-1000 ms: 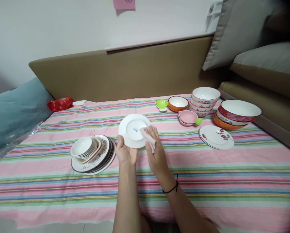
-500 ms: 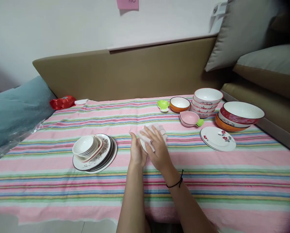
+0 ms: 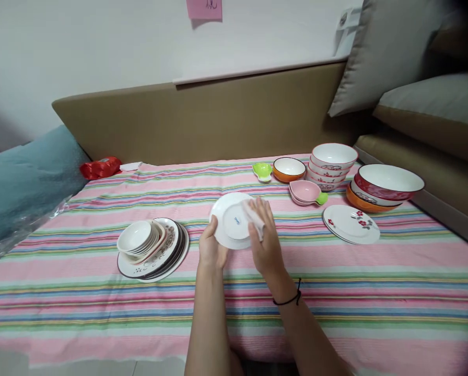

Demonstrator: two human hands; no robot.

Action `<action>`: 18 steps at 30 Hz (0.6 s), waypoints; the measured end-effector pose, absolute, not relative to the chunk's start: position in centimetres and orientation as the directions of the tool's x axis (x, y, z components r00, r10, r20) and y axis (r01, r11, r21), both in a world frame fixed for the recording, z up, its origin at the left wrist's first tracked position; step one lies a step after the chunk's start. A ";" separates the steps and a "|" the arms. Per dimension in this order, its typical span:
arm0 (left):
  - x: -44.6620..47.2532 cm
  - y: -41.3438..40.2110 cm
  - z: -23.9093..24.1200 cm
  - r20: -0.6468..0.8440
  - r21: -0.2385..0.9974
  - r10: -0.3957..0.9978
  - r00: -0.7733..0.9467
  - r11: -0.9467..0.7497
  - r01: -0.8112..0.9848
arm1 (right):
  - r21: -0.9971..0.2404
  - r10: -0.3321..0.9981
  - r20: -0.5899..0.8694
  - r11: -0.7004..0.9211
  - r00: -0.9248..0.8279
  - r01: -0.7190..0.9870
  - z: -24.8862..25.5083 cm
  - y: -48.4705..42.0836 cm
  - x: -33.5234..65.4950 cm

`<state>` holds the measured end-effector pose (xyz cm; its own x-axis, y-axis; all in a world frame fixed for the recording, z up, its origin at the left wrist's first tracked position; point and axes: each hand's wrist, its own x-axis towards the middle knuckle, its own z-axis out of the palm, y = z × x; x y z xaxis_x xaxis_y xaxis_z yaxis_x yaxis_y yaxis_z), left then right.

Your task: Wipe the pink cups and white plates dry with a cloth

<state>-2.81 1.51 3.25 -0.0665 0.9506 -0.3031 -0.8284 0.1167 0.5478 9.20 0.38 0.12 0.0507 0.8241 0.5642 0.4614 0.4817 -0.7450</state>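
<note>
A white plate point(image 3: 230, 237) is held up over the striped cloth, its underside with a small blue mark facing me. My left hand point(image 3: 211, 245) grips its left edge, thumb on the near face and the fingers behind. A thin white cloth or tissue point(image 3: 253, 213) is pinched in my right hand point(image 3: 266, 237), pressed against the plate's right side. The right wrist wears a black cord. To the left of my hands stands a stack of plates point(image 3: 171, 250) topped by small white bowls point(image 3: 134, 235). Flower-patterned plates point(image 3: 349, 224) lie to the right.
On the striped cloth point(image 3: 81, 292), pink leaf-shaped dishes point(image 3: 306, 190), a green dish point(image 3: 262, 170), an orange bowl point(image 3: 289, 169), stacked white bowls point(image 3: 333, 156) and larger bowls point(image 3: 390, 180) sit at right. A red package point(image 3: 101, 168) lies far left. Grey cushions point(image 3: 390, 47) lean at upper right.
The white plate, mostly covered by my hands before, now shows its underside. My left hand has shifted left and my right hand has moved to the plate's right edge with the white cloth.
</note>
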 end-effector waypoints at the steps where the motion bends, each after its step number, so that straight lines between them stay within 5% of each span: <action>1: -2.6 1.3 3.1 -0.290 0.594 0.957 -0.018 0.166 -0.787 | -0.777 0.826 0.552 0.459 0.116 0.430 -0.1 0.7 9.4; 5: -1.2 0.8 2.6 -0.255 0.664 0.960 0.117 0.262 -0.700 | -0.783 0.831 0.540 0.438 0.134 0.441 -0.5 1.6 9.7; 12: 0.1 1.3 2.3 -0.258 0.526 0.966 -0.009 0.132 -0.840 | -0.630 0.801 0.533 0.591 -0.273 0.504 -0.4 0.8 7.3; 18: -1.5 1.9 2.6 -0.387 0.501 0.908 -0.162 0.059 -0.864 | -0.826 0.838 0.470 0.529 -0.279 0.197 3.4 -1.3 9.0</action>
<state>-1.48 1.91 2.56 -0.1624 0.9077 -0.3869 -0.8637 0.0588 0.5005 8.99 -1.31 3.37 -0.2788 0.8375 0.4699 0.1971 0.5288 -0.8255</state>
